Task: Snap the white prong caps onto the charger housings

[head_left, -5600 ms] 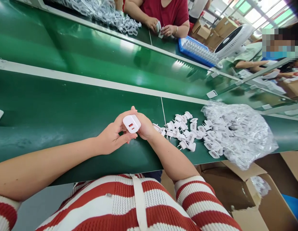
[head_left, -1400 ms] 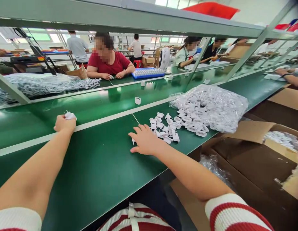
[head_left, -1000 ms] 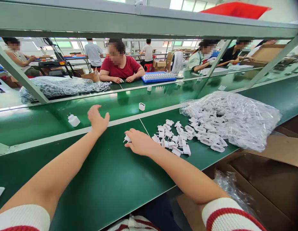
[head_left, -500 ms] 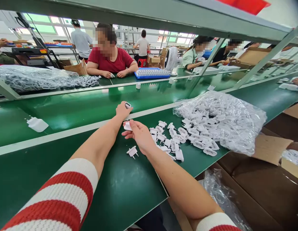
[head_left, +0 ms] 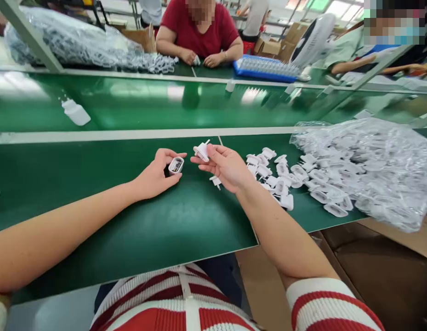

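My left hand [head_left: 158, 174] holds a white charger housing [head_left: 176, 166] between thumb and fingers, its open end facing up and dark parts showing inside. Just to the right, my right hand [head_left: 225, 165] pinches a white plug cover [head_left: 202, 151] with metal pins, its thumb on top. The two pieces are apart, a short gap between them. Under the right hand another plug cover [head_left: 216, 181] lies on the green table [head_left: 185, 220]. A loose pile of plug covers [head_left: 280, 179] spreads to the right of that hand.
A clear plastic bag [head_left: 375, 170] of more covers lies at the right. Beyond the white strip [head_left: 130, 134] runs a green belt with a white charger [head_left: 76, 112]. Across it, a person in red [head_left: 201, 32] sits near a blue tray [head_left: 264, 69] and a fan [head_left: 313, 39].
My left hand has drawn back from the belt over the table with the housing. My right hand still holds the plug cover, now raised beside it. The view has tilted down.
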Tool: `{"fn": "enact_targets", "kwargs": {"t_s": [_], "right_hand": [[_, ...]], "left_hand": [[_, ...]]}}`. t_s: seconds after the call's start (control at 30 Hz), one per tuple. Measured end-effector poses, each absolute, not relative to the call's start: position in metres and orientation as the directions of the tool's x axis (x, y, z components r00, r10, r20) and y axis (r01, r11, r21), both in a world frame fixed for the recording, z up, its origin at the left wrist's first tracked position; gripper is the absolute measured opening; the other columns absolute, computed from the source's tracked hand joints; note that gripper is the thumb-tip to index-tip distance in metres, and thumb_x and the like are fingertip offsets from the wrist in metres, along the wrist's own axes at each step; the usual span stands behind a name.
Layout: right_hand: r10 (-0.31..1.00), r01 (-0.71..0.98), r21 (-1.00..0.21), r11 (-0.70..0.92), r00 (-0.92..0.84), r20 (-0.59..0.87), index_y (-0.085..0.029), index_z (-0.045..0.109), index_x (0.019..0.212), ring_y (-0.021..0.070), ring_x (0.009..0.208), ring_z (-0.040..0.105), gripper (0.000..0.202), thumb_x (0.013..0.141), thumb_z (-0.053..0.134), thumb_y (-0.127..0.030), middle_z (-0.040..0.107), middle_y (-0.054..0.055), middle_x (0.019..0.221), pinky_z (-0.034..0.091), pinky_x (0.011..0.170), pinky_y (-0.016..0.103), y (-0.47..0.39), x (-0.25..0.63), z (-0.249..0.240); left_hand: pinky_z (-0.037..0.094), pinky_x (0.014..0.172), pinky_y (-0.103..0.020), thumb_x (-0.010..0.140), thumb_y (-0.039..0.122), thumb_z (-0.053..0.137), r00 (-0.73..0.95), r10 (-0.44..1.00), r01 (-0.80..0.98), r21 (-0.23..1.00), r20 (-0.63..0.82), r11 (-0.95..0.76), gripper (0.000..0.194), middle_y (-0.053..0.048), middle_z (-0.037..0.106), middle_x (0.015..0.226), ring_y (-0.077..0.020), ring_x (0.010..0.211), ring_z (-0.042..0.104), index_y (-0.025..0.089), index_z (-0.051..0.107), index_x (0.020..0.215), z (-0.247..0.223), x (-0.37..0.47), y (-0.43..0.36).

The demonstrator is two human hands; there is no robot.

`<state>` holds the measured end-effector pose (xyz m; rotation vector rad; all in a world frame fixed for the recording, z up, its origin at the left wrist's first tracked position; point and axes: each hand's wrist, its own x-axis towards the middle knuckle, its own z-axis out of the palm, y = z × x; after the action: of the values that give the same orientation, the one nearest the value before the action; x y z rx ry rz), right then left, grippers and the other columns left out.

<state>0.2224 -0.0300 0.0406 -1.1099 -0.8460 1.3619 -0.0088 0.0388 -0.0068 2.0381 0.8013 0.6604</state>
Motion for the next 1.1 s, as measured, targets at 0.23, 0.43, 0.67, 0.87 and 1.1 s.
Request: {"fn": "enact_targets", "kwargs": {"t_s": [0.23,0.43,0.67,0.87,1.1], "right_hand": [[0.934,0.278,-0.913,0.299,0.11,0.339,-0.023,0.08,0.097,0.0152,0.089,0.072,0.041,0.087,0.082,-0.063,0.078,0.001,0.099,0.062,0.088,0.034,-0.041,0.207,0.021],[0.908,0.569,-0.758,0.321,0.044,0.417,-0.025,0.077,0.111,0.0191,0.111,0.073,0.039,0.098,0.069,-0.061,0.076,0.001,0.113,0.06,0.094,0.035,-0.033,0.196,0.025],[0.873,0.501,-0.743,0.445,-0.055,0.485,-0.024,0.073,0.104,0.0079,0.09,0.071,0.012,0.099,0.074,-0.013,0.08,-0.003,0.106,0.054,0.069,0.018,-0.009,0.199,0.012],[0.842,0.568,-0.664,0.486,-0.102,0.53,-0.022,0.07,0.108,0.0067,0.093,0.072,0.006,0.104,0.071,-0.017,0.077,-0.003,0.109,0.057,0.075,0.016,-0.013,0.198,0.015],[0.783,0.437,-0.661,0.609,-0.199,0.59,-0.02,0.075,0.114,0.0091,0.091,0.069,0.014,0.102,0.072,-0.015,0.074,-0.002,0.102,0.054,0.076,0.018,-0.011,0.205,0.011]], "left_hand": [[0.057,0.103,-0.051,0.075,0.03,0.083,0.582,0.808,0.453,0.786,0.097,-0.421,0.056,-0.01,0.063,0.123,-0.0361,0.12,0.066,0.02,0.056,0.123,-0.001,-0.015,0.032],[0.056,0.089,-0.037,0.083,0.022,0.081,0.61,0.789,0.467,0.77,0.076,-0.435,0.035,-0.001,0.064,0.095,-0.0206,0.086,0.065,0.016,0.064,0.113,0.009,-0.007,0.03],[0.056,0.098,-0.05,0.085,0.025,0.084,0.62,0.782,0.544,0.685,0.062,-0.485,0.029,0.0,0.066,0.09,-0.0234,0.091,0.071,0.01,0.073,0.108,0.016,-0.008,0.031],[0.055,0.1,-0.058,0.086,0.033,0.08,0.606,0.794,0.62,0.598,0.047,-0.508,0.029,0.003,0.056,0.08,-0.0348,0.105,0.075,0.008,0.075,0.1,0.023,-0.006,0.029],[0.054,0.099,-0.051,0.088,0.034,0.076,0.623,0.781,0.613,0.597,0.038,-0.518,0.033,0.002,0.056,0.084,-0.0336,0.107,0.076,0.006,0.076,0.105,0.025,-0.006,0.029]]}}
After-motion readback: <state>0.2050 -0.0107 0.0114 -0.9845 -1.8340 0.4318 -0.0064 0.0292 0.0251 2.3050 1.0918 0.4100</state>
